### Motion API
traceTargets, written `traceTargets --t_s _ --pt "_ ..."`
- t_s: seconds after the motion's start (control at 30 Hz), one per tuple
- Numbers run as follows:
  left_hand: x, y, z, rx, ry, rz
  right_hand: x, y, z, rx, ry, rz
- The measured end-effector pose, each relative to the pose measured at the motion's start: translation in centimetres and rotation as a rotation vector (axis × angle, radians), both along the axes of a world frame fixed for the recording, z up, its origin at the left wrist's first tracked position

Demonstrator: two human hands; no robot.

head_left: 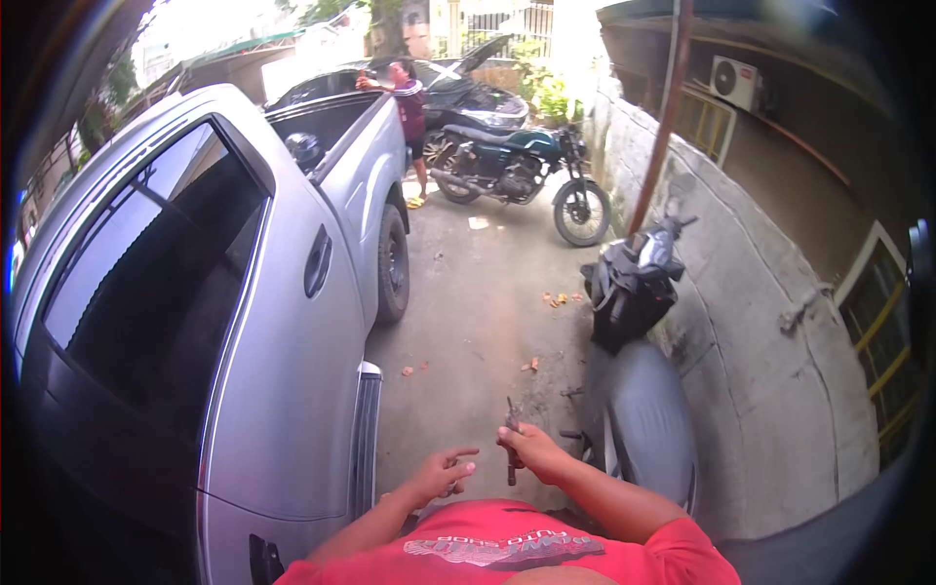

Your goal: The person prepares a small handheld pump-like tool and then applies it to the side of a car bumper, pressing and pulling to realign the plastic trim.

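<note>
My right hand (531, 450) is closed around a slender, dark metal tool (511, 472) with a narrow, uneven upper end. It points upright in front of my red shirt, and its exact kind is too small to make out. To its left, my left hand (444, 476) hovers apart from the tool. Its index finger stretches toward the right hand while the other fingers bend loosely, and nothing clearly shows in it.
A silver pickup truck (283, 390) lines my left, with its side step (366, 429) low down. A scooter (648, 419) stands by the concrete wall (751, 322) on my right. Ahead are a dark motorcycle (517, 171), a person (409, 117) beside the truck bed and a black car (487, 102).
</note>
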State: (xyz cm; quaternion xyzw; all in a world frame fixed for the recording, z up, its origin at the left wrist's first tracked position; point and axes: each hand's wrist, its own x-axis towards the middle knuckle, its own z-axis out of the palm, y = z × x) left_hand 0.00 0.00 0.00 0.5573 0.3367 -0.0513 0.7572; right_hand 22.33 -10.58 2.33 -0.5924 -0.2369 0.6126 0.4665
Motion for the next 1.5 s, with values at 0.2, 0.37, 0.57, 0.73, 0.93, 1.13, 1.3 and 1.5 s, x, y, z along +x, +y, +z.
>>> traceTargets --t_s 0.2,0.37,0.57,0.73,0.93,1.13,1.3,1.5 --pt "13.0 16.5 1.7 0.249 -0.277 0.225 7.1 22.8 4.4 0.069 -0.022 0.126" --pt "17.5 32.1 -0.7 0.137 -0.188 0.123 15.5 37.8 -0.3 0.004 0.060 0.242" --pt "27.4 48.1 -0.2 -0.034 -0.163 0.142 28.6 46.7 1.5 -0.042 0.247 -0.094" --pt "37.9 60.8 2.0 -0.002 -0.178 0.053 40.5 52.4 1.1 0.006 0.237 -0.440" --pt "51.3 73.8 1.9 0.202 -0.206 -0.067 53.4 67.1 0.4 -0.021 0.130 -0.246" --pt "62.2 86.1 6.6 0.365 -0.187 -0.024 59.6 86.7 5.0 0.164 -0.334 0.111" --pt "67.3 95.8 7.0 0.408 -0.134 0.085 63.7 100.3 5.9 0.330 -0.556 0.239" --pt "71.4 107.8 2.0 0.272 -0.184 0.181 68.8 114.5 2.6 0.206 -0.201 0.386"
